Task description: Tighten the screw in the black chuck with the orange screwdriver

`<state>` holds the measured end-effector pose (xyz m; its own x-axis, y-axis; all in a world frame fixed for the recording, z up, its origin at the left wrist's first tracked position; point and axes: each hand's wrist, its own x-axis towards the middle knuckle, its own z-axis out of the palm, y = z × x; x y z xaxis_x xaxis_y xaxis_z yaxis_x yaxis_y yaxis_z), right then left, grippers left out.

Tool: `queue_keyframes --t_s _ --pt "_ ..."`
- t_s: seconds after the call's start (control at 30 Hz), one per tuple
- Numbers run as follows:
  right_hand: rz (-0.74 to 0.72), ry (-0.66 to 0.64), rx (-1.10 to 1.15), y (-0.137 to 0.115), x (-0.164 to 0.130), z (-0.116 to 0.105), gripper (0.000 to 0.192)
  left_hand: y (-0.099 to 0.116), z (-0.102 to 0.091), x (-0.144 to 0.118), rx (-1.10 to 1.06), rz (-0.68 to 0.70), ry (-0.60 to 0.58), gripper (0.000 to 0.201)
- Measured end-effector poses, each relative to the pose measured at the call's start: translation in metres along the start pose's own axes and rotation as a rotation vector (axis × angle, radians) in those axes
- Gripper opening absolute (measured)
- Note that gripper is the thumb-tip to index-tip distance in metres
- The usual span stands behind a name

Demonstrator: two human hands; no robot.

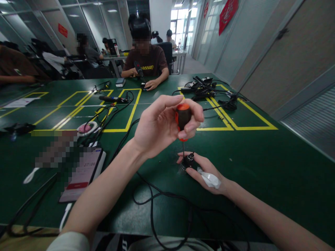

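Orange and black, the screwdriver [184,118] stands near upright in the head view above the desk [261,167], its handle gripped by the curled fingers of the left hand [154,130], its long axis running down from them to the black part [187,162]. Fingers of the right hand [208,167], the nearer one to the shaft's lower end, hold that part from both sides (whether the tip is seated cannot be told), its ringed stub pointing up and slightly right.
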<state>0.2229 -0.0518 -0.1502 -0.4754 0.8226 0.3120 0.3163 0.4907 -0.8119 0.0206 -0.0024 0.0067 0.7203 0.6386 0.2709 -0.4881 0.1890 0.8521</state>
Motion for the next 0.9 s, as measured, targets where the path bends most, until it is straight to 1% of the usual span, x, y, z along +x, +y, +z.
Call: queue_keyframes --t_s 0.23,0.33,0.43,0.5,0.6,0.73,0.77,0.9 --pt "-0.018 0.002 -0.007 -0.003 0.001 0.0 0.033 0.0 -0.002 0.0 -0.024 -0.008 -0.017 0.038" --pt "-0.014 0.001 -0.015 -0.003 0.0 -0.001 0.033 -0.001 -0.004 0.0 -0.03 -0.013 -0.025 0.033" --pt "-0.02 0.003 -0.018 0.0 0.0 0.0 0.034 -0.004 -0.003 -0.001 0.025 0.031 -0.009 0.027" --pt "-0.022 0.002 -0.018 0.001 -0.001 0.0 0.036 -0.005 0.0 -0.001 0.064 0.057 0.017 0.033" --pt "-0.02 -0.001 -0.014 0.002 -0.001 0.0 0.037 -0.006 0.005 0.0 0.076 0.044 0.049 0.039" --pt "-0.016 0.003 -0.014 0.001 -0.001 0.0 0.036 -0.002 0.005 0.0 0.086 0.034 0.045 0.029" --pt "-0.015 0.003 -0.013 0.001 -0.001 0.0 0.035 0.0 0.005 0.0 0.09 0.026 0.037 0.031" --pt "-0.011 -0.007 -0.008 0.0 0.0 0.0 0.034 0.002 0.001 0.0 0.055 -0.023 0.022 0.05"
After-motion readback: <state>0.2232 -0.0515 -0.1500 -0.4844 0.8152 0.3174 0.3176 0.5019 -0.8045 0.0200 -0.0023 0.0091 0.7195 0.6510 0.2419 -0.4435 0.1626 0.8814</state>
